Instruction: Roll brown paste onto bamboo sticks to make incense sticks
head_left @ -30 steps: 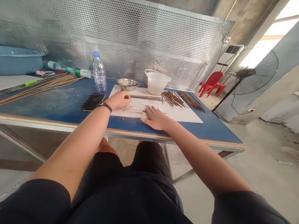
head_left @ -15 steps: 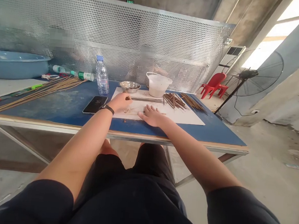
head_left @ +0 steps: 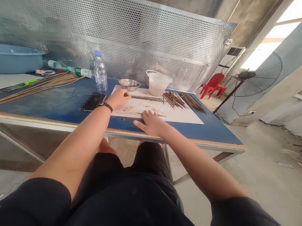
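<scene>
My right hand [head_left: 153,123] lies flat with fingers spread at the near edge of a white board [head_left: 189,116]. Under its fingertips runs a thin brown stick [head_left: 130,113], parallel to the board's edge. Toward the board's left side, my left hand [head_left: 118,99] is closed, thumb and fingers curled together; a bit of brown shows at the fingertips, too small to name. It is beside the left ends of a row of dark thin sticks [head_left: 148,98]. Brown smears mark the board between the hands. A small brown crumb [head_left: 123,119] sits just off the board's near edge.
Behind the board's middle stand a metal bowl [head_left: 129,84] and a white plastic bucket [head_left: 159,84]. Loose piles of brown sticks [head_left: 176,101] lie right. Leftward are a phone [head_left: 93,102], an upright water bottle [head_left: 100,73], long brown strands [head_left: 38,88] and a blue basin [head_left: 12,60].
My right hand has slid toward me, its thumb now past the board's near edge, and the stick under it has come nearer too. My left hand stays closed near the row's left end.
</scene>
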The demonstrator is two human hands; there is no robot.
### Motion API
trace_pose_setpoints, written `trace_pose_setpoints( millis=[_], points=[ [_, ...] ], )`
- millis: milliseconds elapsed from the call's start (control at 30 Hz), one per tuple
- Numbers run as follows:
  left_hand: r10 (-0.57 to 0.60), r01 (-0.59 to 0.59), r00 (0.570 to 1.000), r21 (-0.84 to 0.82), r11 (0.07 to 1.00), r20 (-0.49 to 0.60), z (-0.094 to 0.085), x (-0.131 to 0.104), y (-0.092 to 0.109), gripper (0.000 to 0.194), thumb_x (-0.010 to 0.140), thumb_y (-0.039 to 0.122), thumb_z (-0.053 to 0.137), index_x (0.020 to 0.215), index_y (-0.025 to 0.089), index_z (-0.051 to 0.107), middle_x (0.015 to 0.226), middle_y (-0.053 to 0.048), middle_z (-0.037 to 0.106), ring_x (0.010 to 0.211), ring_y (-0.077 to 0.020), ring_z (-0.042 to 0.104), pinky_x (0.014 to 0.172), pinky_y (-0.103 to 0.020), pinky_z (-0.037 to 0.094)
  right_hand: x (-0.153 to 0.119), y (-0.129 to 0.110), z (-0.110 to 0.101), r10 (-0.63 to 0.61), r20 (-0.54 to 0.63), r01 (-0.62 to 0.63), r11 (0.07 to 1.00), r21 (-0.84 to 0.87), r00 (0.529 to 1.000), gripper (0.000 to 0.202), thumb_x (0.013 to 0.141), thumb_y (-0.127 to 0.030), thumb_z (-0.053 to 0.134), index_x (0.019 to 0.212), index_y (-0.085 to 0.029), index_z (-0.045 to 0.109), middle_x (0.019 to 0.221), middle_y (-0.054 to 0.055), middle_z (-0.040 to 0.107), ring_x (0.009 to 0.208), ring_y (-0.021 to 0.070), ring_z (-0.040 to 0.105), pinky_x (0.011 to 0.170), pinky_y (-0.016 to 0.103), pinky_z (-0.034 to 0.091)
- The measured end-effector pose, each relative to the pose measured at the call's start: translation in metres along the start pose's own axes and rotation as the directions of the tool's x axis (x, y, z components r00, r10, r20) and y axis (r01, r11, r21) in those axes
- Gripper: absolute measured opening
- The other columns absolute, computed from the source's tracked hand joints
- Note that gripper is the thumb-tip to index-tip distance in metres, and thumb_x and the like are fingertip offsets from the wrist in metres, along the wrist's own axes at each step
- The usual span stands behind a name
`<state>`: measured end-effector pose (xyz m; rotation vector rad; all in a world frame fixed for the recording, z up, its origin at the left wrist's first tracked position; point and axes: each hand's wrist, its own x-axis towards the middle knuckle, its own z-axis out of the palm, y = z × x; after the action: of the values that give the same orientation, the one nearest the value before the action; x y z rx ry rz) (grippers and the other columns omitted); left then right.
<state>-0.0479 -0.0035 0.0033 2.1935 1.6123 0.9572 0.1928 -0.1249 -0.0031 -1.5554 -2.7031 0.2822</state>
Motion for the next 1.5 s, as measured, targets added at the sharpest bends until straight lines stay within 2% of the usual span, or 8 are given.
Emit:
trace_pose_setpoints(
  millis=[300, 467, 733, 867, 967, 1033, 1200, 1500],
  points=[
    [0.015, -0.016, 1.0, 0.029, 0.999, 0.013, -0.001, 0.004, 0.0, 0.021, 0.092, 0.029, 0.068, 0.076, 0.025, 0.054, 0.088, -0.006, 0.072, 0.082, -0.0235, 0.062, 0.076, -0.035, 0.045, 0.071, -0.004, -0.014, 0.149, 0.065, -0.149, 0.989, -0.011, 0.987, 0.112, 0.105, -0.081, 0.002, 0.18, 0.001, 0.012, 0.189, 0.024, 0.005, 0.176, 0.0416, -0.002, 0.14, 0.06, 0.006],
    [0.02, -0.02, 1.0, 0.026, 0.999, 0.019, 0.001, 0.005, -0.003, 0.02, 0.094, 0.033, 0.066, 0.078, 0.025, 0.055, 0.088, -0.006, 0.071, 0.081, -0.0237, 0.062, 0.075, -0.036, 0.045, 0.048, -0.009, -0.01, 0.087, 0.055, -0.088, 0.996, 0.011, 0.995, 0.106, 0.105, -0.08, 0.005, 0.181, -0.006, 0.02, 0.189, 0.021, 0.012, 0.176, 0.0416, 0.001, 0.14, 0.062, 0.01],
    [0.037, -0.038, 0.998, 0.01, 0.999, 0.04, 0.001, 0.006, -0.004, 0.019, 0.092, 0.039, 0.065, 0.082, 0.024, 0.057, 0.094, -0.009, 0.072, 0.085, -0.0257, 0.065, 0.079, -0.038, 0.047, 0.021, -0.025, -0.001, 0.054, -0.002, -0.053, 0.995, 0.081, 0.999, 0.119, 0.104, -0.086, 0.015, 0.176, 0.009, 0.016, 0.186, 0.03, 0.007, 0.175, 0.0456, 0.005, 0.139, 0.06, 0.016],
    [0.085, -0.084, 0.973, -0.013, 0.996, 0.216, -0.003, 0.005, 0.0, 0.029, 0.085, 0.051, 0.074, 0.094, 0.024, 0.071, 0.102, -0.009, 0.077, 0.09, -0.0265, 0.07, 0.077, -0.036, 0.051, 0.04, 0.015, -0.02, 0.184, -0.276, -0.12, 0.965, 0.234, 0.943, 0.106, 0.106, -0.082, 0.032, 0.168, 0.002, 0.045, 0.179, 0.03, 0.037, 0.171, 0.0449, 0.028, 0.134, 0.053, 0.031],
    [0.113, -0.13, 0.884, 0.006, 0.991, 0.454, -0.007, 0.003, 0.005, 0.047, 0.07, 0.056, 0.088, 0.104, 0.025, 0.08, 0.109, -0.009, 0.08, 0.092, -0.0275, 0.072, 0.074, -0.034, 0.053, 0.041, 0.069, -0.035, 0.309, -0.37, -0.182, 0.923, 0.34, 0.876, 0.084, 0.112, -0.071, 0.026, 0.133, -0.006, 0.075, 0.135, 0.031, 0.077, 0.133, 0.0465, 0.07, 0.111, 0.054, 0.052],
    [0.107, -0.14, 0.834, 0.021, 0.99, 0.542, -0.008, 0.002, 0.007, 0.048, 0.071, 0.06, 0.086, 0.103, 0.025, 0.082, 0.109, -0.011, 0.081, 0.091, -0.0279, 0.072, 0.073, -0.035, 0.053, 0.035, 0.104, -0.037, 0.352, -0.415, -0.176, 0.898, 0.404, 0.839, 0.073, 0.112, -0.07, 0.033, 0.108, -0.013, 0.078, 0.118, 0.025, 0.082, 0.118, 0.0418, 0.075, 0.102, 0.05, 0.055],
    [0.082, -0.099, 0.873, 0.01, 0.995, 0.48, -0.003, -0.001, 0.01, 0.034, 0.078, 0.056, 0.08, 0.09, 0.024, 0.078, 0.084, -0.008, 0.077, 0.07, -0.0239, 0.065, 0.064, -0.036, 0.047, 0.027, 0.148, -0.023, 0.426, -0.432, -0.101, 0.796, 0.597, 0.795, 0.06, 0.112, -0.066, 0.042, 0.083, -0.021, 0.069, 0.098, 0.014, 0.083, 0.089, 0.0242, 0.076, 0.083, 0.034, 0.057],
    [0.085, -0.096, 0.942, 0.016, 0.995, 0.325, -0.005, 0.002, 0.009, 0.022, 0.093, 0.046, 0.07, 0.093, 0.024, 0.067, 0.09, -0.008, 0.074, 0.077, -0.0235, 0.067, 0.07, -0.036, 0.051, 0.034, 0.136, -0.016, 0.368, -0.315, 0.026, 0.614, 0.789, 0.875, 0.04, 0.111, -0.044, 0.064, 0.082, -0.018, 0.073, 0.086, 0.009, 0.081, 0.073, 0.0148, 0.069, 0.07, 0.026, 0.052]
  ],
)
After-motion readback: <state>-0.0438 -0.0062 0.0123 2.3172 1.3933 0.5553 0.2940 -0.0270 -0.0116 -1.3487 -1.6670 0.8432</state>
